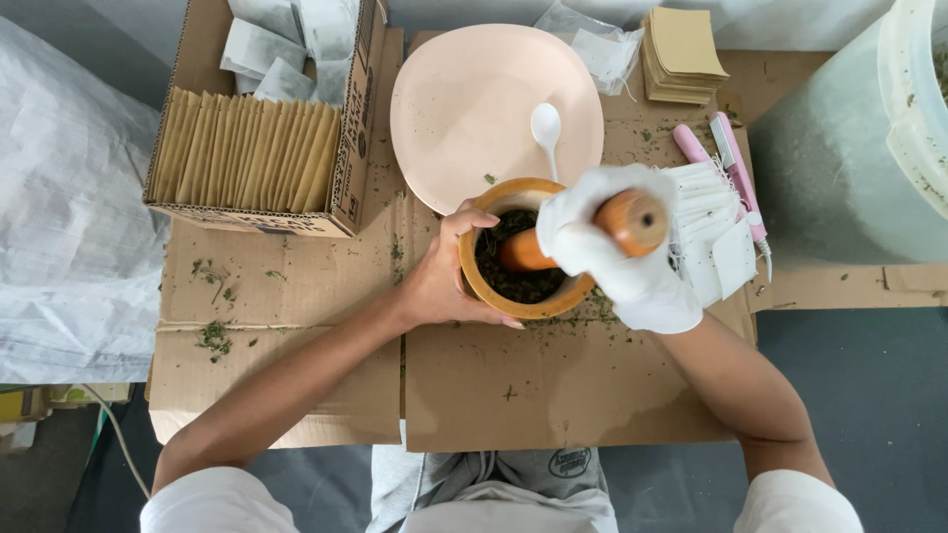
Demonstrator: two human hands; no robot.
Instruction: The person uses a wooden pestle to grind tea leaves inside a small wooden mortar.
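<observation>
the wooden mortar (521, 301) stands on flattened cardboard (553, 385), with crushed green herbs (513, 281) inside. the bare left hand (446, 281) lies against its left side, fingers curled around the wall and the thumb on the rim. the right hand (617, 257), in a white glove, is closed around the wooden pestle (592, 232), which leans to the right with its lower end in the herbs. just behind the mortar lies a pale pink plate (474, 99) with a white spoon (546, 133). right of the gloved hand is a stack of white filter bags (721, 237) and a pink tool (736, 163). a cardboard box (351, 168) of brown envelopes (247, 153) stands to the left.
</observation>
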